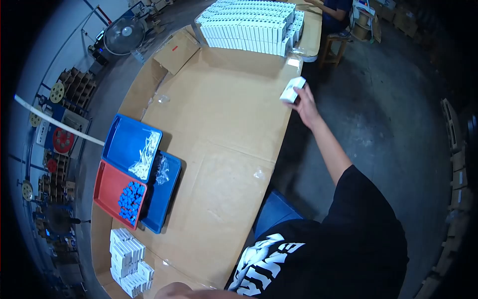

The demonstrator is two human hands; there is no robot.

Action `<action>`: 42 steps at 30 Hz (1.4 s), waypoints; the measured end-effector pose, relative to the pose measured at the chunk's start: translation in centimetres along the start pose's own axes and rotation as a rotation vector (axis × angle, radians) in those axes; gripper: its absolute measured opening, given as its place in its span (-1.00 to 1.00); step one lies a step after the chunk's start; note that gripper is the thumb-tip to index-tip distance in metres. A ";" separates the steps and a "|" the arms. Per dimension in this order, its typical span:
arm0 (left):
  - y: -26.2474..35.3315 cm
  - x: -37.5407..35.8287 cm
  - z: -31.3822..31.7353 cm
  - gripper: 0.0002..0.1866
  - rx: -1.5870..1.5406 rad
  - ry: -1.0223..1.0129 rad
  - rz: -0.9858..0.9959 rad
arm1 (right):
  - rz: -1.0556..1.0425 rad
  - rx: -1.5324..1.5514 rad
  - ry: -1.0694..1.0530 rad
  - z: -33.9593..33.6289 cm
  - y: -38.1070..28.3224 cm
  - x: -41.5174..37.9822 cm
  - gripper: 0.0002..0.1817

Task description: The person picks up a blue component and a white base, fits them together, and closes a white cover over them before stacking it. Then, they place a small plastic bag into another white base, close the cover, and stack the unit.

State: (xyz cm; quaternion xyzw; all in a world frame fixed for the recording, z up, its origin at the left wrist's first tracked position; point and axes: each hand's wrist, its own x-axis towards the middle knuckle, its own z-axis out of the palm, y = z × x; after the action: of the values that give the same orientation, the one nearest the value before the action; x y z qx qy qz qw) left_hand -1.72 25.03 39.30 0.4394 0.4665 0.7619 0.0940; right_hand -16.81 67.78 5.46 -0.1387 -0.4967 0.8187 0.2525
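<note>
My right hand [304,105] is stretched forward over the right edge of the cardboard-covered table. Its fingers are closed round a small white box [292,90], held tilted. Beyond it, at the far end, stands a large stack of similar white boxes [244,32]. At the bottom edge of the view, only a piece of my left hand [175,290] shows; its fingers are out of sight. Near that hand, a smaller pile of white boxes [128,259] lies at the table's lower left.
A blue tray [119,142] holds white slender pieces, and a red tray [107,187] holds small blue parts. Under them, another blue tray [162,212] contains clear plastic. A cardboard flap [174,52] rises at the far left. Another person [336,11] sits beyond the stack.
</note>
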 end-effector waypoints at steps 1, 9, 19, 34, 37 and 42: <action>-0.4 0.0 -0.5 -0.42 -0.008 -0.008 -0.006 | -0.044 -0.046 0.025 -0.8 -0.9 2.3 -0.48; -7.4 7.1 -1.5 -0.39 -0.017 0.002 -0.149 | -0.238 -0.020 0.296 -7.1 -4.2 19.1 -0.42; -16.1 9.2 3.3 -0.35 -0.010 0.069 -0.274 | -0.264 0.215 0.503 -10.8 -5.6 35.7 -0.72; -19.3 12.3 -9.0 -0.28 -0.020 0.143 -0.411 | -0.404 -0.864 0.769 -11.1 -4.8 46.9 -0.56; -28.3 4.6 -11.0 -0.78 0.224 0.240 -0.574 | -0.397 -0.787 0.752 -9.2 -4.6 46.4 -0.59; -38.9 -9.0 -10.9 -0.73 0.501 0.264 -0.840 | -0.409 -0.822 0.701 -8.1 -4.1 46.0 -0.47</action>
State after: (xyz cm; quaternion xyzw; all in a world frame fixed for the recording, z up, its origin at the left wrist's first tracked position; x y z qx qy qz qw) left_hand -15.01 34.49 1.31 0.1225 0.7795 0.5719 0.2242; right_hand -50.12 100.72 6.38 -0.3896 -0.6775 0.3981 0.4802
